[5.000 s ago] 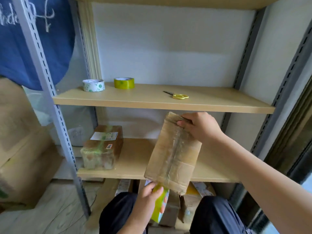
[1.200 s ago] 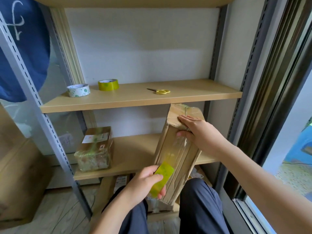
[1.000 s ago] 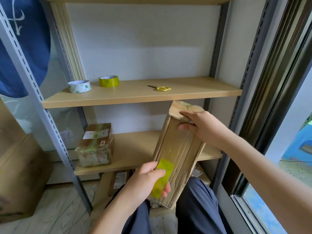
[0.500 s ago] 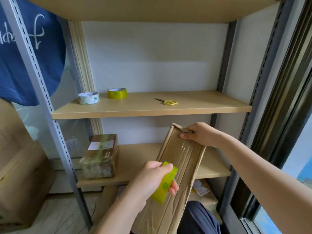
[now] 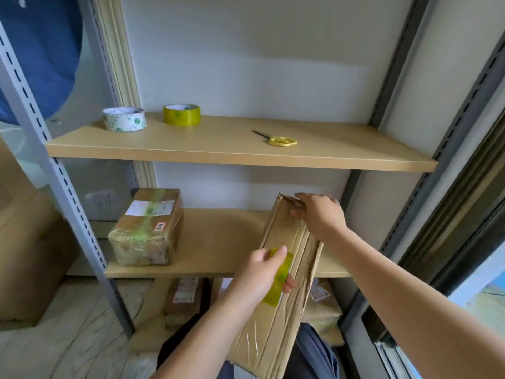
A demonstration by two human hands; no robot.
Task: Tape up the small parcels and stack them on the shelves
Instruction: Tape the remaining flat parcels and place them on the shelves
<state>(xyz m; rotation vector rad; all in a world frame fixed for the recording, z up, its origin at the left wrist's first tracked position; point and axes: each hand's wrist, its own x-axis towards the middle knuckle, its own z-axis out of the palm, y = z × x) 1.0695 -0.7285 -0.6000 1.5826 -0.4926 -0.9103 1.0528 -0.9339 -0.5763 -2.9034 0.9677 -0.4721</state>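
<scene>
Done: one taped parcel (image 5: 146,228) on lower shelf (image 5: 218,242), left. In progress: long box (image 5: 278,291), right hand (image 5: 318,214) gripping far end, left hand (image 5: 262,272) clamped on yellow tape roll (image 5: 278,277). Left, by judgement: finish taping, then shelve.

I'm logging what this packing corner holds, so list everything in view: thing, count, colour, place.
long parcel: 1, brown cardboard, held tilted in front of lower shelf
tape roll in hand: 1, yellow-green, against the long parcel's face
taped parcel: 1, brown with white label, lower shelf left
white tape roll: 1, white with green print, upper shelf left
yellow tape roll: 1, yellow-green, upper shelf, right of the white one
scissors: 1, yellow handles, upper shelf middle
boxes under the shelf: several, brown, floor level
large carton: 1, brown, far left
blue cloth: 1, hanging top left
left hand: grips the tape roll
right hand: holds the parcel's top end
</scene>
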